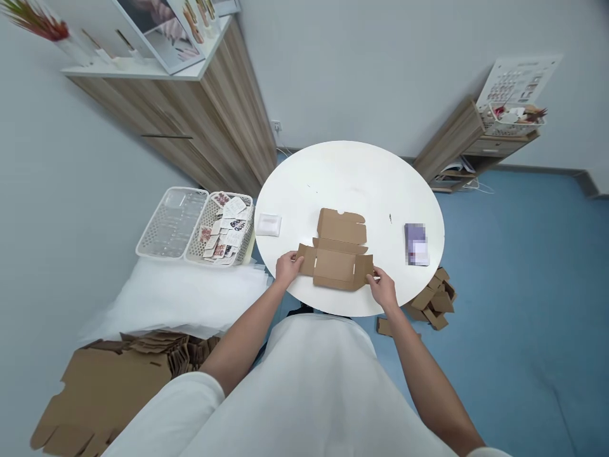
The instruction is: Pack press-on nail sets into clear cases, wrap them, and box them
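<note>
An unfolded brown cardboard box [337, 265] lies near the front of the round white table [394, 184], its lid part spread away from me. My left hand [288, 269] pinches the side flap at its left end. At the opposite end, my right hand [382, 288] has thumb and fingers closed on the right side flap. Both flaps are tilted up a little from the base. To the left of the box sits a small white packet [269, 225]. A purple packet [416, 244], partly blurred, rests near the table's right edge.
Left of the table stand a white basket [251, 236] of printed cards and a basket [143, 244] of clear packets. White sheets [181, 292] lie below them, above stacked flat cardboard [118, 381]. Folded boxes [432, 298] are on the floor at right. A wooden cabinet [238, 101] stands behind.
</note>
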### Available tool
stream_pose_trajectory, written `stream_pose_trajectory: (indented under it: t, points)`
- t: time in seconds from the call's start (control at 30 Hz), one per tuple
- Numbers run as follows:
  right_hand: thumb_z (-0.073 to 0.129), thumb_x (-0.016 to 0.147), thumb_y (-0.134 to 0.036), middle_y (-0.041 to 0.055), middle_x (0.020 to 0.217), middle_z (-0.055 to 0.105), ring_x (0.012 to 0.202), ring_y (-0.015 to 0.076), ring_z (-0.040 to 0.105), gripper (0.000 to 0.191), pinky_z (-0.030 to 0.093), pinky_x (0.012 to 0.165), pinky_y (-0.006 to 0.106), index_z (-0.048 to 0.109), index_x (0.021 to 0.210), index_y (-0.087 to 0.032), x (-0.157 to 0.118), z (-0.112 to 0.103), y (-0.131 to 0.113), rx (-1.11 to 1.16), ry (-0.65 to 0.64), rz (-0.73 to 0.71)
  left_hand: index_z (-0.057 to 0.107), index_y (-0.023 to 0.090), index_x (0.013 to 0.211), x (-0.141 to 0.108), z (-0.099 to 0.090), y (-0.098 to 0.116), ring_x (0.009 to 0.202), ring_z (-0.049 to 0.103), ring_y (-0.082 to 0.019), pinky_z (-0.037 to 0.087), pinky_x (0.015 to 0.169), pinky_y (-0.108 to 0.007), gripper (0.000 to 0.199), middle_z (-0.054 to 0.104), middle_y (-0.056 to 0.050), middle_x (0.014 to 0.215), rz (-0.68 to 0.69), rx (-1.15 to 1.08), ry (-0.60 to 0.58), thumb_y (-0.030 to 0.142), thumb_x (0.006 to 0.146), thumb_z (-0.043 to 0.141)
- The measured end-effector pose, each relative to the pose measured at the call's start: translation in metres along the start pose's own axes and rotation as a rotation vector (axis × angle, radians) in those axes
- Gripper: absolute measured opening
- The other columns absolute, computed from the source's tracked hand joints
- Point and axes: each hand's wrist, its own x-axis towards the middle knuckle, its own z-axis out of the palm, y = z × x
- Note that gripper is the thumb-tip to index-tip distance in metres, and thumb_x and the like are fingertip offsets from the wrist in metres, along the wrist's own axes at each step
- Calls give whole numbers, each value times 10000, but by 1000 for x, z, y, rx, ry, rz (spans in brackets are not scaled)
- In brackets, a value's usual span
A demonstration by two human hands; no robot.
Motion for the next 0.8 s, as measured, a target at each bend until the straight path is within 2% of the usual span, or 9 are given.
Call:
stream_pose_trajectory:
  t: [0.1, 0.23, 0.3, 0.37, 0.47, 0.57, 0.67, 0.8]
  points:
    - [455, 720, -352, 74, 899, 633, 679, 165, 565, 434, 437, 693, 327, 568, 1090, -155, 2, 8, -2, -12, 63, 50, 630, 160, 938, 14, 2, -11, 833, 616, -177, 465, 732, -273, 251, 672, -60, 884, 1, -62, -60, 310, 758, 542]
    - [443, 735, -367, 85, 941, 624, 732, 176, 576, 459, 440, 722, 341, 535, 1131, -154, 3, 20, -2, -9, 108, 129, 484, 132, 1173, 19, 4, -20, 937, 598, -184, 456, 818, -305, 445, 614, -110, 1057, 44, -75, -94, 305, 768, 550]
    - [469, 722, -379, 103, 1012, 600, 815, 199, 571, 517, 434, 767, 367, 487, 1187, -153, 2, 24, 0, -32, 137, 142, 388, 136, 1258, 14, 4, -21, 1100, 510, -228, 409, 903, -359, 569, 508, -149, 1218, 164, 40, -53, 326, 754, 571]
    - [514, 693, -391, 136, 1114, 549, 967, 247, 528, 605, 395, 857, 416, 434, 1238, -141, 3, 26, 1, -91, 192, 126, 351, 153, 1288, 6, 3, -18, 1251, 343, -275, 315, 986, -419, 654, 393, -160, 1330, 327, 197, -42, 379, 726, 598]
    - [539, 681, -404, 166, 1234, 465, 1161, 301, 397, 669, 305, 959, 470, 394, 1273, -128, 9, 23, 1, -173, 230, 116, 395, 184, 1266, -7, 5, -10, 1315, 198, -315, 190, 1033, -478, 700, 328, -149, 1384, 531, 389, -168, 448, 667, 643]
    - [525, 702, -416, 160, 1287, 431, 1220, 307, 342, 660, 287, 979, 480, 385, 1285, -139, 25, 17, -2, -190, 188, 123, 422, 206, 1250, -15, 12, -1, 1326, 138, -338, 125, 1031, -522, 725, 275, -143, 1417, 629, 524, -269, 463, 621, 674]
    - [545, 698, -438, 138, 1309, 428, 1225, 287, 357, 674, 294, 990, 457, 380, 1290, -162, 51, 11, -6, -132, 132, 98, 409, 216, 1263, -18, 22, 6, 1334, 116, -324, 108, 1030, -526, 699, 254, -132, 1429, 645, 610, -301, 396, 639, 668]
    - [542, 714, -458, 129, 1287, 467, 1172, 243, 444, 653, 352, 958, 396, 390, 1280, -169, 95, 7, -12, 26, 26, 95, 430, 217, 1239, -16, 36, 11, 1308, 217, -298, 103, 1029, -529, 569, 395, -129, 1347, 634, 627, -330, 251, 697, 600]
